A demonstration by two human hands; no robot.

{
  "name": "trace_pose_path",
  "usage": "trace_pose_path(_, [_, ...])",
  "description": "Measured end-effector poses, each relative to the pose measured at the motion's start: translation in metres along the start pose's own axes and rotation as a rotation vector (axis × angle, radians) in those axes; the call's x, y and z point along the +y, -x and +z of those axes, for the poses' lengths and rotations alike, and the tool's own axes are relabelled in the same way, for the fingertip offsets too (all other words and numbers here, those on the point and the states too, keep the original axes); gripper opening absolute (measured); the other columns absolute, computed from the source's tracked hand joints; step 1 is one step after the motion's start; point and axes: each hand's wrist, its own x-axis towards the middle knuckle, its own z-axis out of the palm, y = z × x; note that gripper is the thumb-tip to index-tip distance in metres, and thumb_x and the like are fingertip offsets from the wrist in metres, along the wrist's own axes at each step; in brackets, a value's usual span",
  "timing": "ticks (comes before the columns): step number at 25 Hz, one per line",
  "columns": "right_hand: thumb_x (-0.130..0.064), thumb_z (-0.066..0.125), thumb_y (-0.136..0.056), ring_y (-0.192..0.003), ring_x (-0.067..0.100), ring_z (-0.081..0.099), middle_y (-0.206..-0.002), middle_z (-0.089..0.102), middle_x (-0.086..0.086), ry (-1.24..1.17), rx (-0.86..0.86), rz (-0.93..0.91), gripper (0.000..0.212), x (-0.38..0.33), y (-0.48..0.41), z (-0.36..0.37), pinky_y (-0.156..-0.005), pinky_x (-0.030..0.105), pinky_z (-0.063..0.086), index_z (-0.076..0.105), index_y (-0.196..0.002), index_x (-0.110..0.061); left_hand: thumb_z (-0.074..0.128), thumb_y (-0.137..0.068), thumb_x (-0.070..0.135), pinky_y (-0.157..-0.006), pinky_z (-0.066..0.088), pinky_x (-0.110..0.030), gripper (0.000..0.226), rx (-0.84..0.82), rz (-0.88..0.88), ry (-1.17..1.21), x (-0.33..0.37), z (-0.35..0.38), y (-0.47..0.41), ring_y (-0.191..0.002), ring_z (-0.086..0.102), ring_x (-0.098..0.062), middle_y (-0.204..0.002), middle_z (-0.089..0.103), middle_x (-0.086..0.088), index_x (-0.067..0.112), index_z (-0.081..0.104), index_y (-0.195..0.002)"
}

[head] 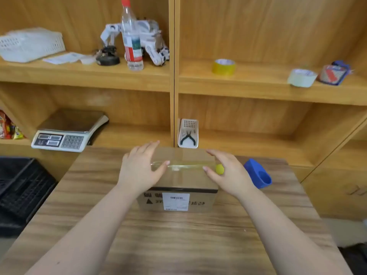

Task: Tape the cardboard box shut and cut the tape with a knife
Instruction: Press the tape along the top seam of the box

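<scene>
step: you press clear tape strip [184, 166] onto brown cardboard box [179, 175] | left hand [140, 169] flat, fingers spread | right hand [228, 172] loosely curled around small yellow object [219, 169] | next: likely cutting

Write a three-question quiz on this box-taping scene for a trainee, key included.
1. True or false: a strip of clear tape already runs across the top of the cardboard box.
2. Multiple choice: the yellow tape roll sits A) on the table, B) on the upper right shelf, C) on the scale.
3. Fill in: the small yellow object is at the ____ hand.

Key
1. True; the left hand rests flat on it.
2. B.
3. Right; it shows by the fingers of the right hand, whose grip on it cannot be judged.
</scene>
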Motion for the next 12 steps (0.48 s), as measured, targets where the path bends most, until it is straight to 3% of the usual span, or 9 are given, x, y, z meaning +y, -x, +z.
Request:
trace_pose_path(2, [-0.045, 0.059, -0.084, -0.123, 0.015, 0.046, -0.13, 0.057, -0.003, -0.022, -0.033, 0.054, 0.05, 0.017, -0.009, 0.02, -0.09, 0.038, 0.051, 0.051, -0.13, -0.027, 0.046, -0.085, 0.059, -0.102, 0.038, -0.047, 0.067, -0.047, -0.013, -0.004, -0.011, 0.023, -0.006, -0.134, 0.039, -0.026, -0.146, 0.047, 0.0, 0.026, 0.037, -0.143])
trace_pose_path(6, [-0.037, 0.063, -0.085, -0.122, 0.021, 0.049, -0.126, 0.061, 0.002, 0.013, -0.121, 0.063, 0.043, 0.046, -0.021, 0.056, -0.104, 0.04, 0.04, 0.056, -0.124, -0.022, 0.047, -0.088, 0.049, -0.105, 0.035, -0.047, 0.059, -0.179, 0.021, -0.042, -0.032, 0.071, -0.022, -0.14, 0.032, -0.027, -0.152, 0.039, -0.001, 0.032, 0.035, -0.143])
trace_pose_path(9, [-0.031, 0.067, -0.083, -0.123, 0.023, 0.048, -0.129, 0.059, 0.004, 0.028, -0.145, 0.053, 0.044, 0.063, -0.033, 0.074, -0.108, 0.042, 0.036, 0.058, -0.124, -0.02, 0.042, -0.088, 0.056, -0.11, 0.029, -0.049, 0.058, -0.236, 0.042, -0.046, -0.043, 0.097, -0.04, -0.144, 0.023, -0.024, -0.154, 0.035, 0.001, 0.036, 0.036, -0.142])
trace_pose_path(12, [-0.033, 0.068, -0.082, -0.125, 0.022, 0.046, -0.134, 0.055, 0.003, 0.064, -0.18, 0.066, 0.045, 0.071, -0.046, 0.083, -0.109, 0.035, 0.032, 0.058, -0.125, -0.021, 0.038, -0.085, 0.065, -0.11, 0.024, -0.049, 0.062, -0.268, 0.031, -0.054, -0.046, 0.119, -0.052, -0.144, 0.019, -0.024, -0.153, 0.034, 0.001, 0.036, 0.037, -0.141])
